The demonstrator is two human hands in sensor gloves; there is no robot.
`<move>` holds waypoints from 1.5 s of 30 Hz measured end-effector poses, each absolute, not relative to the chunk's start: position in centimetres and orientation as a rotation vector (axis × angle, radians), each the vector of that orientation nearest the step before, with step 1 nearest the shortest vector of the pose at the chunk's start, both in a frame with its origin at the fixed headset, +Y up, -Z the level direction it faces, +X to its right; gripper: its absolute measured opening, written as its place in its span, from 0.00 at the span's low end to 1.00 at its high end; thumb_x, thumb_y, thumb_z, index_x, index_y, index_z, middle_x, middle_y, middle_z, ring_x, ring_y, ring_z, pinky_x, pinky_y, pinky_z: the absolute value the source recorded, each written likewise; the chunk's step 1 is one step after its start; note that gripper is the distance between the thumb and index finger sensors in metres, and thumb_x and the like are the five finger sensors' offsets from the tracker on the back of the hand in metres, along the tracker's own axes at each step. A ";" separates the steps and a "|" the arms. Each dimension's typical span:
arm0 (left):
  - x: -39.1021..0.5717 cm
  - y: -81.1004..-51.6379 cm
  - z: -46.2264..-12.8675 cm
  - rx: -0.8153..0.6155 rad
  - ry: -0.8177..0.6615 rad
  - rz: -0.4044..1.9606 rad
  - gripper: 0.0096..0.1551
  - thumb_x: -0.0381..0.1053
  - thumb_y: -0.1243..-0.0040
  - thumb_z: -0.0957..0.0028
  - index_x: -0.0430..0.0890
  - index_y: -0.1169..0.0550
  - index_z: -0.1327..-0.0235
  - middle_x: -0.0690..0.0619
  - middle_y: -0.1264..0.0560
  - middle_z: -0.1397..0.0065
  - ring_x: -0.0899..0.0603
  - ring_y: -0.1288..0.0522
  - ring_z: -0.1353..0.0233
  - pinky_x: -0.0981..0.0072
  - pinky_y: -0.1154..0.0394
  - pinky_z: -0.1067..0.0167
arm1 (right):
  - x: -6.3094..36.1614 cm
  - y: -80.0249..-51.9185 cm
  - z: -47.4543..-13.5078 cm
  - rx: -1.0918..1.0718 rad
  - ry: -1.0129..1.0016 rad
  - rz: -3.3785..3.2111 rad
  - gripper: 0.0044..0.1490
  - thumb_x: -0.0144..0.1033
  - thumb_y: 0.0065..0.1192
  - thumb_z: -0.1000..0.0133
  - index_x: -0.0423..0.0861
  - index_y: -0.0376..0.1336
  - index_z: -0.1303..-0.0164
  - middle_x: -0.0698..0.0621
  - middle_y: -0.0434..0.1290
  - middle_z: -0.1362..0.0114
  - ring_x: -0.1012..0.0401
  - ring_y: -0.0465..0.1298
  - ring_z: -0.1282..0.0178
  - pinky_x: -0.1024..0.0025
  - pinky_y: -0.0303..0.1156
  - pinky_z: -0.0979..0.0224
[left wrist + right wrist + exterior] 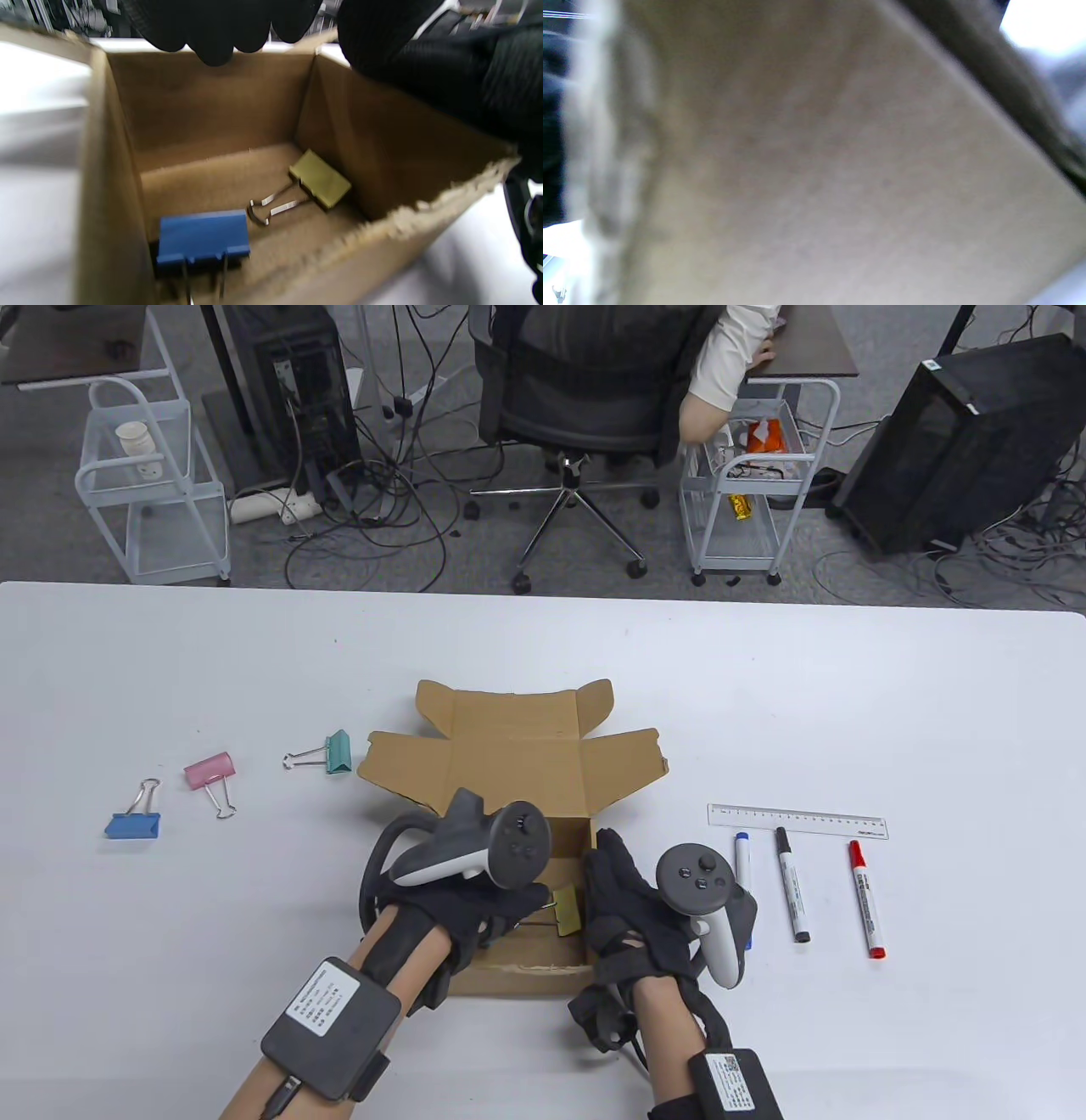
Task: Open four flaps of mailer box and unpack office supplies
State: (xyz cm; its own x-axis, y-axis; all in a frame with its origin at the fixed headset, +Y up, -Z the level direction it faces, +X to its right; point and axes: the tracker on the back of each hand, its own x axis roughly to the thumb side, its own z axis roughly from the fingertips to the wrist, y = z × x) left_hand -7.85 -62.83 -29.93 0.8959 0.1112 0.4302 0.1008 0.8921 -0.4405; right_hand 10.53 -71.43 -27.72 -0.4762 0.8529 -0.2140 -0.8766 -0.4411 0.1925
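Observation:
The brown mailer box [509, 755] stands mid-table with its flaps folded open. Inside it lie an olive-yellow binder clip [567, 909] and a blue binder clip [202, 237]; the left wrist view shows the yellow clip [320, 178] near the right wall. My left hand [509, 903] reaches into the box from the near left, and its fingertips [216, 38] hang empty above the clips. My right hand [612, 875] holds the box's right wall and shows in the left wrist view [424, 63]. The right wrist view shows only blurred cardboard [818, 169].
Left of the box lie a blue clip [132, 824], a pink clip [209, 771] and a green clip [338, 751]. To the right lie a clear ruler [797, 821] and blue [742, 857], black [791, 895] and red [866, 897] markers.

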 end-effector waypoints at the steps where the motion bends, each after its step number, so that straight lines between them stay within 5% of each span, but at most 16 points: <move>1: -7.4 -63.3 -30.2 -0.503 -0.461 0.009 0.43 0.62 0.40 0.40 0.45 0.39 0.17 0.43 0.39 0.12 0.34 0.33 0.15 0.42 0.32 0.23 | 10.5 -71.4 -27.7 -0.102 0.335 2.040 0.42 0.49 0.31 0.31 0.37 0.43 0.11 0.28 0.56 0.11 0.30 0.65 0.20 0.30 0.61 0.23; 10: -3.9 -67.6 -32.0 -0.811 -0.449 0.050 0.48 0.62 0.42 0.37 0.43 0.47 0.14 0.41 0.47 0.09 0.33 0.38 0.12 0.42 0.35 0.20 | 10.6 -71.5 -27.7 -0.099 0.335 2.037 0.42 0.48 0.30 0.31 0.37 0.42 0.11 0.28 0.55 0.11 0.29 0.64 0.20 0.29 0.61 0.23; 17: -3.4 -70.0 -32.7 -0.914 -0.414 0.032 0.53 0.62 0.42 0.37 0.43 0.54 0.13 0.40 0.53 0.08 0.32 0.42 0.11 0.41 0.38 0.19 | 10.5 -71.5 -27.7 -0.096 0.336 2.040 0.41 0.48 0.30 0.31 0.37 0.42 0.11 0.27 0.55 0.11 0.29 0.64 0.20 0.29 0.61 0.23; 32: -2.3 -70.6 -31.4 -0.828 -0.403 -0.169 0.58 0.62 0.28 0.44 0.46 0.49 0.13 0.45 0.54 0.09 0.36 0.40 0.14 0.41 0.38 0.18 | 10.5 -71.5 -27.6 -0.108 0.334 2.036 0.42 0.48 0.29 0.31 0.37 0.42 0.11 0.28 0.55 0.11 0.29 0.64 0.21 0.30 0.61 0.23; 45: -2.6 -69.6 -31.0 -0.741 -0.429 -0.157 0.55 0.62 0.35 0.44 0.35 0.47 0.18 0.36 0.44 0.14 0.35 0.31 0.17 0.41 0.31 0.21 | 10.5 -71.5 -27.8 -0.099 0.336 2.048 0.42 0.48 0.31 0.31 0.37 0.43 0.11 0.27 0.55 0.11 0.29 0.65 0.21 0.29 0.61 0.23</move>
